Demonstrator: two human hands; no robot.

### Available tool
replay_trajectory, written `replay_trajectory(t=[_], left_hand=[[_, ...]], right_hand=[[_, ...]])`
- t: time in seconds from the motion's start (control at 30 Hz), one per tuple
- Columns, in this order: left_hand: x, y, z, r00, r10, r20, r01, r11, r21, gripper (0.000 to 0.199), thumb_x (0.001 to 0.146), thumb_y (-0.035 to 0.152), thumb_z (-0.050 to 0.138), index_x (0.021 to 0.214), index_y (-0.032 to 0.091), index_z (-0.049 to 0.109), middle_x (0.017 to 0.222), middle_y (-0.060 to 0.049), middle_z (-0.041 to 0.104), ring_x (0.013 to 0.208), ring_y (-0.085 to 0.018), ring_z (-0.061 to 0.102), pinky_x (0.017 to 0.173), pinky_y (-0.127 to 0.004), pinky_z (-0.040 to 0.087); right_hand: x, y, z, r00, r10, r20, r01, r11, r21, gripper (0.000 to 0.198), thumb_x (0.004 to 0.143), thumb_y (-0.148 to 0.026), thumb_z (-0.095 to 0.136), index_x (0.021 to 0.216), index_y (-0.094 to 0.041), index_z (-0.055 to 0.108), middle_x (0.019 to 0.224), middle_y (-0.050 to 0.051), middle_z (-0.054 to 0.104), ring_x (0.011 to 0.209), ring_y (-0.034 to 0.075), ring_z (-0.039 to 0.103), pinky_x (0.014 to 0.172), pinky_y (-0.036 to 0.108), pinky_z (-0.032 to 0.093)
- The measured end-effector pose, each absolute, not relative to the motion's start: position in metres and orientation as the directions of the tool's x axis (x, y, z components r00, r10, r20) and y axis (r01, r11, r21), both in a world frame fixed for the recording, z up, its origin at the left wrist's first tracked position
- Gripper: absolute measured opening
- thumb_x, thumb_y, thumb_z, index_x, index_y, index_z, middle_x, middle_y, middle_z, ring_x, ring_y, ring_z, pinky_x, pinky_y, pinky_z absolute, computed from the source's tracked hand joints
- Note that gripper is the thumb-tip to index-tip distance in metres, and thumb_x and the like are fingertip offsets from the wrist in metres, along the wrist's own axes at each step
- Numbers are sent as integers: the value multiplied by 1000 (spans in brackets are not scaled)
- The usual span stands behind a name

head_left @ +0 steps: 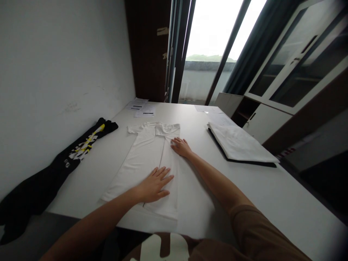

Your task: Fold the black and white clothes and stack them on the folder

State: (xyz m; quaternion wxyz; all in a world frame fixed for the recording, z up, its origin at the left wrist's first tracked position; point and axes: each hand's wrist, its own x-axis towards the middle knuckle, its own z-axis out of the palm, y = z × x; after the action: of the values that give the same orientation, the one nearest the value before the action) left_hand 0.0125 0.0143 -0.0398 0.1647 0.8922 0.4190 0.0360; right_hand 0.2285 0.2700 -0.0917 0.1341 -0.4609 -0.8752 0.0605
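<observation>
A white shirt (138, 163) lies on a white table (272, 199) at the centre of the frame, its right side folded inward; the left hand (155, 185) lies palm down on the shirt's lower part, fingers spread, gripping nothing; the right hand (181, 147) rests higher up at the shirt's right edge, fingers outstretched and slightly apart, also gripping nothing; a black garment (51, 181) with yellow and white print stretches along the left; white cloth (241, 143) lies over black cloth (250, 162) at right; papers (145, 110) sit at upper centre-left.
</observation>
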Motion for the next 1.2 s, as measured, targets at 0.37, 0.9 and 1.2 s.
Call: replay_trajectory(t=[0.37,0.9,1.2], left_hand=[[10,15,-39,657,753,-40,724,-615,313,68,102,50,55,162,30,31,172,-10,18,160,-32,13,127,-57,15],[4,24,-27,526,836,157,769,-546,334,40,104,37,55,140,22,62,143,-8,63,133,-25,55,115,-43,42],[4,25,-22,558,809,186,731,-585,352,32,102,32,57,132,24,66,128,-6,67,119,-24,59,108,-41,46]], right_hand=[[227,257,-79,-691,688,222,643,725,-247,41,104,-43,50,141,-31,63,151,1,56,149,23,38,127,50,17],[227,263,-87,-618,762,195,730,648,-219,49,105,-45,49,151,-29,54,160,4,44,154,27,28,125,49,25],[227,264,-87,-611,770,184,735,638,-228,48,105,-45,49,151,-30,54,160,3,44,153,26,30,125,49,26]])
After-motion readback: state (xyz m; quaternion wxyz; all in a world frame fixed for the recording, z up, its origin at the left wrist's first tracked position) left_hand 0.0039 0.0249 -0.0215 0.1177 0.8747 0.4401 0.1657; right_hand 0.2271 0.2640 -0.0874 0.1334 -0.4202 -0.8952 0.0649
